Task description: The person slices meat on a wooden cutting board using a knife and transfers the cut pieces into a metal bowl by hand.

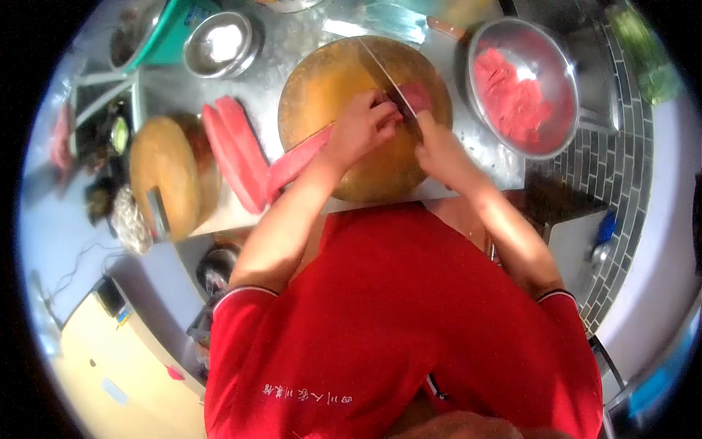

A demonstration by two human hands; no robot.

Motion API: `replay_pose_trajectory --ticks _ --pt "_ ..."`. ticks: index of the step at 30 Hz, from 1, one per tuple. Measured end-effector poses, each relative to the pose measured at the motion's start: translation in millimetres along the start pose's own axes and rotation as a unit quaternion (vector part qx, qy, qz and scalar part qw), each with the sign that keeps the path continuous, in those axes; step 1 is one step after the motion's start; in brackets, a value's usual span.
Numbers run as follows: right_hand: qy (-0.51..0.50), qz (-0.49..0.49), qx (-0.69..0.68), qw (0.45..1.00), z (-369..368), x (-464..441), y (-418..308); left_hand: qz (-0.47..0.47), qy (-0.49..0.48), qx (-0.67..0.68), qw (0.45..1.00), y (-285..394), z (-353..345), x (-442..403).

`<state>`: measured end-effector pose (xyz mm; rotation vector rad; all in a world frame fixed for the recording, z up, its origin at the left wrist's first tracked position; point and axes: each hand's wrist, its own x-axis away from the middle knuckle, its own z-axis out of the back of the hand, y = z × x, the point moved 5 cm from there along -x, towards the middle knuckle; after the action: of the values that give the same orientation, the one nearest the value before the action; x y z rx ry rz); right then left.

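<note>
A round wooden chopping board (314, 80) lies on the metal counter. Across it runs a long strip of raw red meat (298, 158), its near end hanging over the board's left edge. My left hand (365, 128) is closed over the strip with curled fingers, pressing it to the board. In my right hand (444, 152) is the handle of a kitchen knife (389, 79), its blade angled away to the upper left, right beside my left fingertips. Cut meat (418, 96) lies on the blade's right side. The handle is mostly covered by my fingers.
More long meat strips (235, 150) lie left of the board. A metal bowl of sliced meat (515, 99) stands at right, near another knife's wooden handle (446, 28). Steel bowls (219, 45), a green tub (172, 33) and a second wooden block (164, 175) are at left.
</note>
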<state>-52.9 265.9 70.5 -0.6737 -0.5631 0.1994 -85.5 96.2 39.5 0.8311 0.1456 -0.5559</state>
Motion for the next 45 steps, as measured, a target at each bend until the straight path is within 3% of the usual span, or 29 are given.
replay_pose_trajectory --ticks 4,8,11,13,16,19,24,29,34,42,45 --pt "0.028 0.027 -0.001 0.999 18 36 -6 0.016 0.026 0.011 0.999 -1 5 -3" --pt "-0.023 -0.031 0.000 0.999 36 75 -15 -0.004 0.018 0.008 1.000 -12 1 -4" --pt "-0.015 0.007 -0.008 1.000 18 32 -3 0.014 0.011 0.010 1.000 -11 1 0" --pt "0.064 0.074 -0.008 0.995 2 -13 -4 0.033 0.011 0.000 0.999 -8 3 -2" --pt "0.080 0.108 0.022 0.991 -3 -43 -6 0.003 0.035 -0.003 0.999 -8 3 -2" --pt "0.017 0.065 0.012 0.998 16 -7 -14 0.024 -0.012 -0.010 1.000 -10 1 0" --pt "-0.098 -0.105 0.002 0.990 49 74 -22 0.010 -0.007 -0.003 1.000 -14 1 0" --pt "0.031 0.072 -0.010 0.997 9 -13 -8 0.036 -0.009 0.007 0.999 -15 -1 3" --pt "0.052 0.092 0.020 0.994 -7 -55 -7 0.025 -0.018 0.014 0.999 -12 1 3" --pt "-0.032 -0.071 -0.019 0.997 2 47 34 0.012 0.053 0.002 0.999 -8 6 5" --pt "0.022 0.031 0.004 0.999 17 41 18 0.022 0.036 -0.004 0.999 -6 4 6"
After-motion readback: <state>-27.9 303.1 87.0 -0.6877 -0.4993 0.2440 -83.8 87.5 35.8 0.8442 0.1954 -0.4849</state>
